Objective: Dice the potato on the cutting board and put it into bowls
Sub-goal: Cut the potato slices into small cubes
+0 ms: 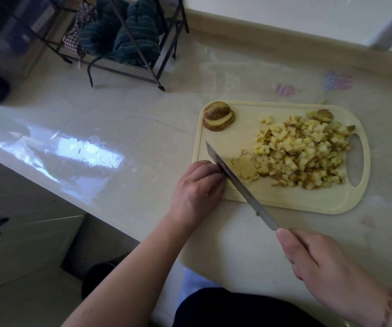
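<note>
Right hand: the right hand (313,258) is nearest the camera at the lower right, fingers wrapped round the knife handle, which is hidden inside the grip.
Knife: the knife (240,185) runs up and left from that hand across the near edge of the cutting board, its blade edge-on to the camera and its tip over the board's left part.
Left hand: the left hand (197,187) sits at the board's near left corner with its fingers curled, knuckles close against the flat of the blade; it probably steadies a piece of potato, but the blade and the fingers hide what is under them.
Cutting board: the pale yellow cutting board (237,128) lies on the countertop, with its handle slot at the right end.
Slice being cut: a flat potato slice (245,167), partly cut into strips, lies just right of the blade and touches the edge of the diced pile.
Diced potato: the diced potato (308,152) forms a wide heap over the right half of the board, reaching nearly to the handle slot.
Potato end: a skin-on potato end (217,115) with a few slices leaning against it sits at the far left corner of the board, well apart from the heap.
Countertop: the glossy beige countertop (124,142) reflects window light at the left.
Rack: a black wire rack (143,43) with dark green cloths stands at the far side near the wall.
</note>
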The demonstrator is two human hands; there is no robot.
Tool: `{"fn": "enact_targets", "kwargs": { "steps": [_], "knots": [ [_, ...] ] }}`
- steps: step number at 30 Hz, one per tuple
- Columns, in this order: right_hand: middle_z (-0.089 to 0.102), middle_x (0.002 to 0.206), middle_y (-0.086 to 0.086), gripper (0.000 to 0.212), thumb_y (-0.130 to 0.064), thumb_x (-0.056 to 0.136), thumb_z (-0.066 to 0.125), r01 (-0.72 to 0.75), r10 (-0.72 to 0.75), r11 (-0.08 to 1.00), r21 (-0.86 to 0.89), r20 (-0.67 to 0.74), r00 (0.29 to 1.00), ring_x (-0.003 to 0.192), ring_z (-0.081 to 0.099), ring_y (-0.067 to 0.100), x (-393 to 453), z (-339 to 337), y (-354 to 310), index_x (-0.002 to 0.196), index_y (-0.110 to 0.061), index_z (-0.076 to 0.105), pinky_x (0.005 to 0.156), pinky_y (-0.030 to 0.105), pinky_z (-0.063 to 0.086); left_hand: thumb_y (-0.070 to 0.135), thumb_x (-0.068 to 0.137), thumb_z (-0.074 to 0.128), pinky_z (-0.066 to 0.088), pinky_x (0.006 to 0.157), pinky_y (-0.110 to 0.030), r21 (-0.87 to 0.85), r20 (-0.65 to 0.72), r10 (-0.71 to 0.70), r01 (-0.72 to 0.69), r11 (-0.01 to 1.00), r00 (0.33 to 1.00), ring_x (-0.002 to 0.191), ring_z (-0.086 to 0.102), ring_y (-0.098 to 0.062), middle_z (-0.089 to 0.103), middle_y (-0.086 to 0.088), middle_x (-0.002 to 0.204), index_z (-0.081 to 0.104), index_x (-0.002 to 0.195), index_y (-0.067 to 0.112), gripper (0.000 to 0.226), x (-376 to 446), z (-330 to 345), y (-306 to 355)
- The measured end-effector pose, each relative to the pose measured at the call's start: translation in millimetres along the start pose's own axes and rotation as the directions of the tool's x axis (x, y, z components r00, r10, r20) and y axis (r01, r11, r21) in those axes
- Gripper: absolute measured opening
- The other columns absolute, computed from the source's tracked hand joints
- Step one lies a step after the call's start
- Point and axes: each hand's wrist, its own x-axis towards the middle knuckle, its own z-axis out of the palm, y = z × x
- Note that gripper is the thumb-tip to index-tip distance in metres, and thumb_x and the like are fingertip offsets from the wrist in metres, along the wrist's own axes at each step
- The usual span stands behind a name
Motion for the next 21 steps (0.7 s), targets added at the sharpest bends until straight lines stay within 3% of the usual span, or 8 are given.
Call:
{"fn": "enact_targets", "kwargs": {
  "steps": [3,8,11,14,17,19,21],
  "knots": [
    [0.045,0.051,-0.001,0.066,-0.074,0.085,0.022,0.048,-0.05,0.997,-0.055,-0.041,0.998,0.046,0.043,0.01,8.0,4.0,-6.8,0.057,-0.016,0.04,0.05,0.03,0.036,0.002,0.09,0.073,0.056,0.084,-0.033,-0.018,-0.003,-0.005,0.005,1.0,1.0,0.094,0.069,-0.028,0.074,-0.011,0.097,0.078,0.087,-0.002,0.006,-0.9,0.9,-0.5],
    [0.04,0.048,-0.003,0.059,-0.064,0.087,0.024,0.098,-0.103,0.992,-0.077,-0.07,0.992,0.048,0.045,0.011,38.0,9.2,-24.4,0.058,-0.016,0.042,0.051,0.029,0.035,0.004,0.09,0.072,0.057,0.081,-0.033,-0.013,-0.009,-0.001,0.001,1.0,1.0,0.091,0.068,-0.026,0.073,-0.011,0.095,0.077,0.086,-0.001,0.009,-0.8,1.2,-0.3],
    [0.039,0.048,-0.004,0.06,-0.064,0.087,0.026,0.046,-0.045,0.999,0.018,-0.075,0.996,0.043,0.038,0.009,31.2,4.0,-12.3,0.061,-0.013,0.042,0.045,0.029,0.03,0.004,0.088,0.076,0.056,0.08,-0.031,-0.004,-0.008,-0.002,0.002,1.0,1.0,0.09,0.067,-0.024,0.072,-0.01,0.093,0.077,0.084,-0.001,0.007,-0.9,0.2,-1.5],
    [0.038,0.044,-0.005,0.059,-0.066,0.084,0.028,-0.016,0.026,0.991,0.134,-0.075,0.997,0.036,0.034,0.007,21.9,2.1,-1.8,0.062,-0.014,0.042,0.039,0.015,0.025,0.005,0.086,0.077,0.055,0.083,-0.029,0.011,-0.009,-0.016,0.016,1.0,1.0,0.092,0.065,-0.021,0.072,-0.009,0.092,0.078,0.083,0.001,0.005,-2.0,0.8,-3.3],
    [0.04,0.042,-0.005,0.057,-0.066,0.086,0.031,-0.054,0.064,0.987,0.153,-0.06,0.996,0.033,0.035,0.006,19.4,5.0,-0.1,0.063,-0.015,0.044,0.035,0.013,0.026,0.014,0.092,0.071,0.056,0.081,-0.032,0.01,0.047,-0.031,0.031,0.999,0.998,0.09,0.066,-0.021,0.072,-0.008,0.094,0.078,0.085,0.003,0.015,-0.8,-1.5,-0.3],
    [0.039,0.043,-0.006,0.053,-0.06,0.094,0.035,-0.106,0.107,0.973,0.205,0.007,0.994,0.033,0.034,0.01,17.8,3.8,-4.0,0.064,-0.016,0.042,0.033,0.02,0.027,0.019,0.093,0.066,0.057,0.077,-0.035,0.02,0.112,-0.032,0.03,0.999,0.993,0.087,0.066,-0.023,0.071,-0.008,0.097,0.078,0.088,0.005,0.019,3.3,-8.2,2.5],
    [0.037,0.047,-0.006,0.051,-0.057,0.095,0.037,-0.058,0.054,0.983,0.172,0.028,0.998,0.036,0.032,0.008,13.5,-2.1,-10.3,0.065,-0.016,0.04,0.036,0.022,0.028,0.022,0.091,0.065,0.058,0.072,-0.033,0.056,0.185,-0.047,0.037,0.998,0.982,0.084,0.067,-0.027,0.069,-0.009,0.102,0.077,0.094,0.007,0.02,9.8,-15.9,5.4]
  ]
}}
